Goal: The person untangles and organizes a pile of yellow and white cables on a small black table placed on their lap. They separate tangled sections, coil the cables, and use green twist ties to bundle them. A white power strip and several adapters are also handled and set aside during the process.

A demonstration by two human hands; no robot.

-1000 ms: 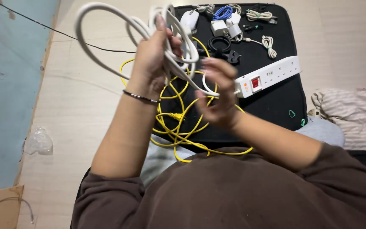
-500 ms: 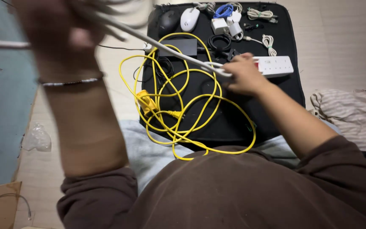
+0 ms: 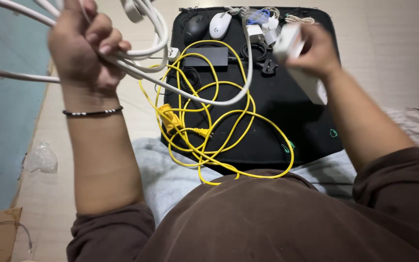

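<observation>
Left hand [image 3: 86,46] is fisting tight around a bundle of thick white rubber-sheathed cable loops [image 3: 146,36], raised high at upper left; loops are spilling out past the top edge of frame and off to the left. Thin black beaded bracelet [image 3: 93,112] is sitting on that wrist.

Right hand [image 3: 316,48] is clamping on the long white plastic power strip [image 3: 299,63], lifted off the mat and tilted, one end pointing up-left, the other down-right past the wrist. Hands are well apart, linked only by the white cable, which is sagging in a curve from the left fist across the mat and rising to the strip's upper end.

Under both hands: flat black rectangular padded mat [image 3: 306,126] lying on the pale floor [image 3: 394,58]. On it, a loose tangle of thin yellow cable [image 3: 209,121] with a yellow connector block [image 3: 167,116], its lower loops reaching off the mat's near edge onto grey fabric. Along the mat's far edge: black computer mouse [image 3: 196,26], white computer mouse [image 3: 219,25] just beside it, flat black rectangular adapter brick [image 3: 206,56], a coiled black cord [image 3: 252,50], small white chargers and a blue cord bundle, partly blurred behind the strip.

Crumpled clear plastic wrapper [image 3: 40,157] is lying on the floor at left, near the blue wall.
</observation>
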